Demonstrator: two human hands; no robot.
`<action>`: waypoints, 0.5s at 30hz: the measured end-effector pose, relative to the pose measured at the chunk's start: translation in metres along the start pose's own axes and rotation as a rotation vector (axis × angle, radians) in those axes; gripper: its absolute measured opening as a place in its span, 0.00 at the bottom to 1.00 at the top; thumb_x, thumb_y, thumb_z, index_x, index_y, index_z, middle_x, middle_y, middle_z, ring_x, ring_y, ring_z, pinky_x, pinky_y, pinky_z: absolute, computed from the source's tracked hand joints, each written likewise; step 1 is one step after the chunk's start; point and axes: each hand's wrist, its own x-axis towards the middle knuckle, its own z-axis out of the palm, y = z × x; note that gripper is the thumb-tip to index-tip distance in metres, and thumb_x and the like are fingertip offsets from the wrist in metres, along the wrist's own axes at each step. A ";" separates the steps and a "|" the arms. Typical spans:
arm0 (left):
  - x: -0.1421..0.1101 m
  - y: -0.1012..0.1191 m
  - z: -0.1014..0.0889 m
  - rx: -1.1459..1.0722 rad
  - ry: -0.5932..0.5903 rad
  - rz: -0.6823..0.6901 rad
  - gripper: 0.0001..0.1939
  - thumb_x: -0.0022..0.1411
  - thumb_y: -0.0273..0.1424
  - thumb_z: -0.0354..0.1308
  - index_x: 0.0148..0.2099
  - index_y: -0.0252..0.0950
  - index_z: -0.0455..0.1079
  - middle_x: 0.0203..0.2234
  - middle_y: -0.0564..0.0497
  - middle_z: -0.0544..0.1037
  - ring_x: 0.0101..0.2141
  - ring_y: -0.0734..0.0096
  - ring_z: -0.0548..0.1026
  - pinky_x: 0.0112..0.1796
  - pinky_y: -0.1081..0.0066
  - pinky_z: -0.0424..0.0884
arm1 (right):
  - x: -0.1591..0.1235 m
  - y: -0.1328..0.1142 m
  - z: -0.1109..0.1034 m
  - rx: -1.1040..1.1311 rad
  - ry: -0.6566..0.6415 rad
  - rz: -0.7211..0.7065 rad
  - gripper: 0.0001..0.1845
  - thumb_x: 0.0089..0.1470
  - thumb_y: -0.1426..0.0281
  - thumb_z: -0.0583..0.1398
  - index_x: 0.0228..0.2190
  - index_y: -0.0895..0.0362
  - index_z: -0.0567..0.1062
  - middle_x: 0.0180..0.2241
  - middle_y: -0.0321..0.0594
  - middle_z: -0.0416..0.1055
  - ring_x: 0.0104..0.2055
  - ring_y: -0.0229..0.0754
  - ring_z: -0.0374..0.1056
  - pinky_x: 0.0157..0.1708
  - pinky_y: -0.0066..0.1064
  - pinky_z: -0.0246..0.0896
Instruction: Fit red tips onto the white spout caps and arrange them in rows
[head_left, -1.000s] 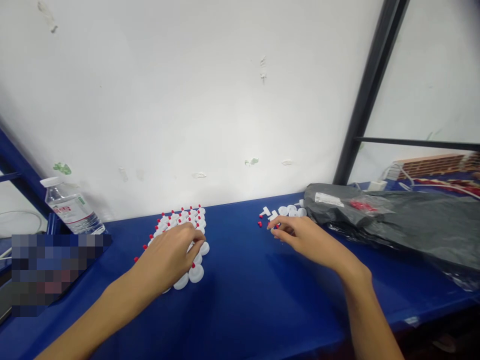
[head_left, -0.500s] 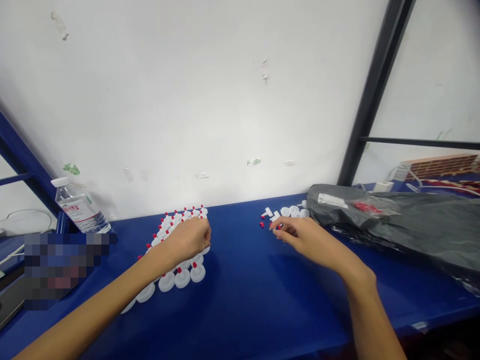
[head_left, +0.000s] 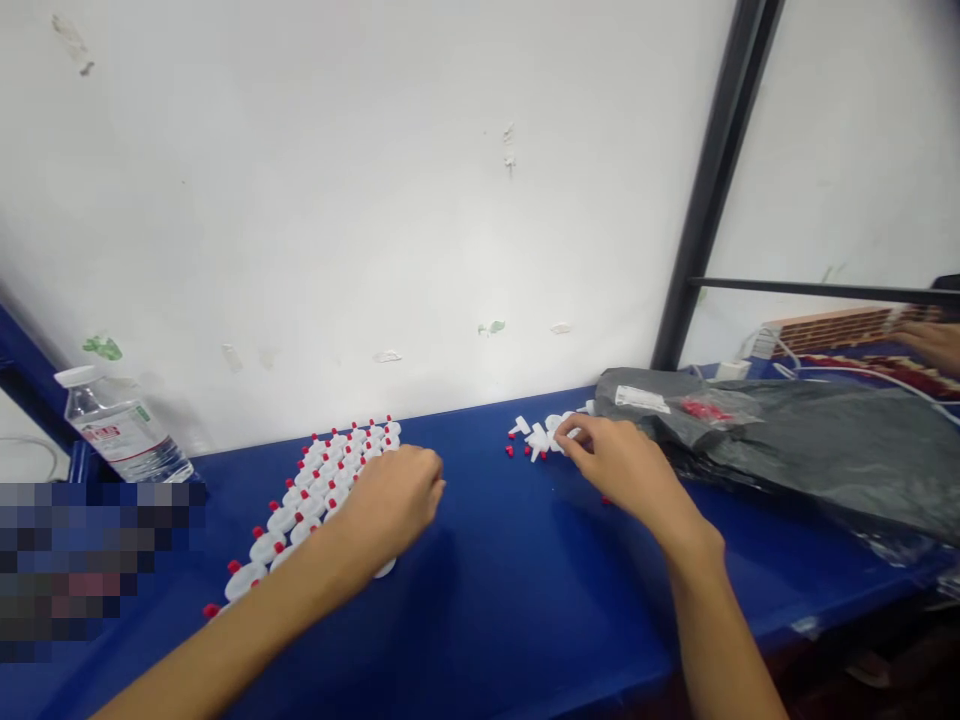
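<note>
My left hand [head_left: 397,500] is curled closed over the right edge of the rows of white disc-shaped nozzle caps with red tips [head_left: 330,470]. Its fingertips face away, so anything between them is hidden. At the small pile of loose white nozzle caps [head_left: 537,438], my right hand [head_left: 619,465] has thumb and fingers pinched together on a white cap at the pile's near right side. Small loose red tips [head_left: 510,451] lie beside that pile, and another red tip [head_left: 606,500] is partly visible under my right hand.
A dark grey plastic bag [head_left: 810,440] covers the right of the blue table [head_left: 495,600], with a clear packet of red pieces [head_left: 709,409] on it. A water bottle [head_left: 124,425] leans at the left. Another person's hand [head_left: 934,343] shows far right, behind a dark post [head_left: 705,190].
My right hand has shifted from above the loose red tips onto the white caps, its fingers closing. My left hand has moved right relative to the rows. Another person's hand has entered at far right.
</note>
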 end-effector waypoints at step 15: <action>0.079 0.100 0.039 -0.209 0.127 0.123 0.21 0.72 0.33 0.46 0.63 0.33 0.60 0.44 0.35 0.80 0.43 0.48 0.80 0.40 0.59 0.72 | 0.002 0.017 -0.006 0.035 0.151 0.183 0.13 0.61 0.62 0.55 0.37 0.50 0.80 0.35 0.41 0.82 0.37 0.50 0.76 0.30 0.32 0.56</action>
